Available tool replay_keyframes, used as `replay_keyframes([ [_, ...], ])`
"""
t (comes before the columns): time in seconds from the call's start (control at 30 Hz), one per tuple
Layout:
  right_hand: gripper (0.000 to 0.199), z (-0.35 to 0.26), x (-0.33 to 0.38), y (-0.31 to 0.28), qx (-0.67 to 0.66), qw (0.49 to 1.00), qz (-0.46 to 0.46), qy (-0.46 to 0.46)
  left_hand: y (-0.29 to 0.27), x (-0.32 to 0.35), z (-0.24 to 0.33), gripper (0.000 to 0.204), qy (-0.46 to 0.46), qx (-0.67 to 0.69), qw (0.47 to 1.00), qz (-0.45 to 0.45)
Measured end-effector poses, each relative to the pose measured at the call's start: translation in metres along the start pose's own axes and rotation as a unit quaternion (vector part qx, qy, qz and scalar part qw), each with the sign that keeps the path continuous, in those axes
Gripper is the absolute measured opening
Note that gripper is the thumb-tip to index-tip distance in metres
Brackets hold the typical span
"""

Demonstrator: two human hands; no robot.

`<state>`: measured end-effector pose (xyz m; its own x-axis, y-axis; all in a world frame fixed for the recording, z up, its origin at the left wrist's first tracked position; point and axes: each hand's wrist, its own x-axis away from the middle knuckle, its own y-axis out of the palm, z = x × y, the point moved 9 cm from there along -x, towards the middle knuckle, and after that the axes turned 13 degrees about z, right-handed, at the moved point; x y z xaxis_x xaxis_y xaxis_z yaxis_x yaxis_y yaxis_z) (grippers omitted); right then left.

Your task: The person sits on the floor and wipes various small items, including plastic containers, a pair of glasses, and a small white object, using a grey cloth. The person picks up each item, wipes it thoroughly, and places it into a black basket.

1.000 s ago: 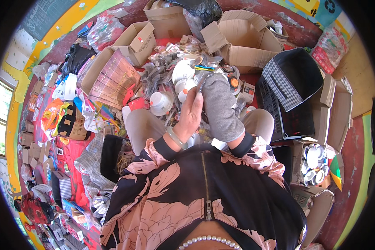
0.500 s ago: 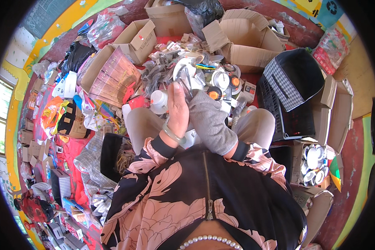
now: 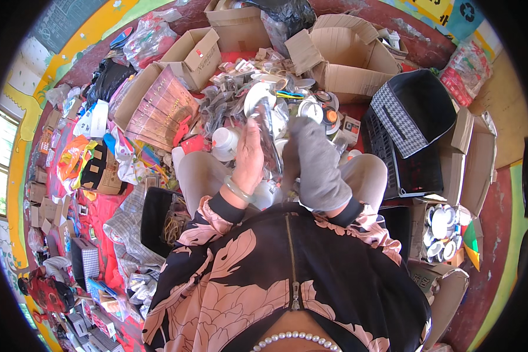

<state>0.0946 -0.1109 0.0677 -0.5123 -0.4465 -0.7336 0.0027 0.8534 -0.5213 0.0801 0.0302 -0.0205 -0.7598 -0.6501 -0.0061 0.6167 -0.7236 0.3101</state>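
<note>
My left hand (image 3: 249,158), bare with a pale bangle at its wrist, is up over my lap. Its fingers press along a long dark item in clear plastic (image 3: 269,138), whose kind I cannot make out. Just right of it is my right hand (image 3: 315,161) in a grey knitted glove, apart from the item, its fingers smeared by motion. Below and beyond both hands lies a heap of plastic-wrapped goods (image 3: 220,105). By my left hand stands a white tub (image 3: 224,142). White round containers (image 3: 310,109) and an orange-topped piece (image 3: 331,117) lie past my right hand.
Open cardboard boxes (image 3: 358,56) stand at the far side. A black bin with a checked front (image 3: 402,111) is at the right, above a box of white discs (image 3: 443,232). At left are a pink-brown carton (image 3: 158,114) and a black bin (image 3: 154,220).
My right hand has moved right, away from my left hand. The dark plastic-wrapped item now shows between them, beside my left fingers.
</note>
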Motion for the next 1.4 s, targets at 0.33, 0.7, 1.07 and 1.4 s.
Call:
replay_keyframes([
  [0.33, 0.032, 0.001, 0.007, 0.015, 0.133, 0.983, -0.127, -0.008, 0.029, 0.049, -0.023, 0.045, 0.031, -0.168, 0.955, -0.242],
  [0.7, 0.035, 0.033, -0.014, 0.01, 0.201, 0.975, -0.075, 0.057, -0.01, 0.039, -0.014, 0.044, -0.128, -0.151, 0.976, -0.09],
  [1.07, 0.022, 0.055, 0.043, 0.036, 0.023, 0.988, -0.053, 0.141, 0.024, 0.07, -0.05, 0.032, -0.213, -0.101, 0.936, -0.262],
  [1.4, 0.025, -0.003, -0.005, 0.048, 0.078, 0.981, -0.178, 0.008, -0.011, 0.031, 0.01, 0.035, 0.051, -0.068, 0.995, 0.048],
])
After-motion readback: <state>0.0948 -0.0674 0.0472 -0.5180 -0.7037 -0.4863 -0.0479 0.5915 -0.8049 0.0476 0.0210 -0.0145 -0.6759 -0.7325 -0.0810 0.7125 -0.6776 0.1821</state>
